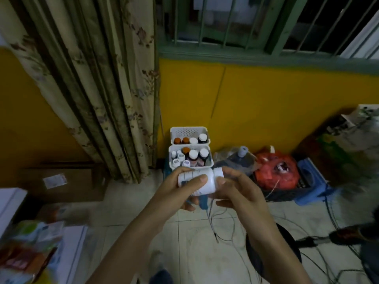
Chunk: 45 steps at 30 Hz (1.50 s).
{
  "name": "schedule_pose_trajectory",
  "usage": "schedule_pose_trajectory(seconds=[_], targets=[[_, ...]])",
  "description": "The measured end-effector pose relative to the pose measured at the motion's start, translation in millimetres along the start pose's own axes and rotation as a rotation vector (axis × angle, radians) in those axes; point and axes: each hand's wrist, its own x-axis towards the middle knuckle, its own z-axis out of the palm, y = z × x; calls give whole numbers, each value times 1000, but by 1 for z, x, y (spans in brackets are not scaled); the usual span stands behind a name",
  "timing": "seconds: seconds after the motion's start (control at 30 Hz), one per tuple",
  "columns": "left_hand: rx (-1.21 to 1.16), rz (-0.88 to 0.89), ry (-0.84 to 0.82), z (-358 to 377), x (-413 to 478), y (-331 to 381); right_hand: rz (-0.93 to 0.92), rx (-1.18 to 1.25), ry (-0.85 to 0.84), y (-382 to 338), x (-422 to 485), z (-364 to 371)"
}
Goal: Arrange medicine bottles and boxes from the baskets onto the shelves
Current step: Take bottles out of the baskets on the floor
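Observation:
A white medicine bottle [200, 180] with a white cap lies sideways between both hands at the middle of the view. My left hand [180, 191] grips its body, thumb across the label. My right hand [235, 189] holds the cap end with curled fingers. Just beyond, on the floor by the yellow wall, stand two white baskets: the near basket [211, 162] holds several white-capped and brown bottles, the far basket [189, 131] holds several more bottles.
A flowered curtain [98, 89] hangs at the left. A cardboard box [59, 181] sits below it. A red bag [275, 171], a blue crate [313, 181] and loose wires [225, 232] lie on the tiled floor at the right. Blurred packages [28, 249] fill the lower left.

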Motion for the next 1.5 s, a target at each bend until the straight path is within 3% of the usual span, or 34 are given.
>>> schedule_pose_trajectory(seconds=[0.17, 0.33, 0.5, 0.57, 0.77, 0.93, 1.1, 1.3, 1.5], targets=[[41, -21, -28, -35, 107, 28, 54, -26, 6, -5, 101, 10], [151, -87, -52, -71, 205, 16, 103, -99, 134, 26, 219, 5], [879, 108, 40, -81, 314, -17, 74, -482, 169, 91, 397, -10], [980, 117, 94, -82, 359, -37, 99, -597, 132, 119, 470, -12], [1021, -168, -31, -89, 456, -103, 80, -996, -110, 198, 622, -2], [1036, -345, -75, -98, 498, -145, 113, -1302, -378, 244, 671, 10], [1017, -324, -57, -97, 517, -151, 98, -1542, -565, 289, 678, 3], [1022, -330, -82, -91, 527, -153, 169, -1558, -558, 305, 684, -5], [1031, -359, -100, -85, 531, -152, 123, -1605, -579, 308, 683, -9]])
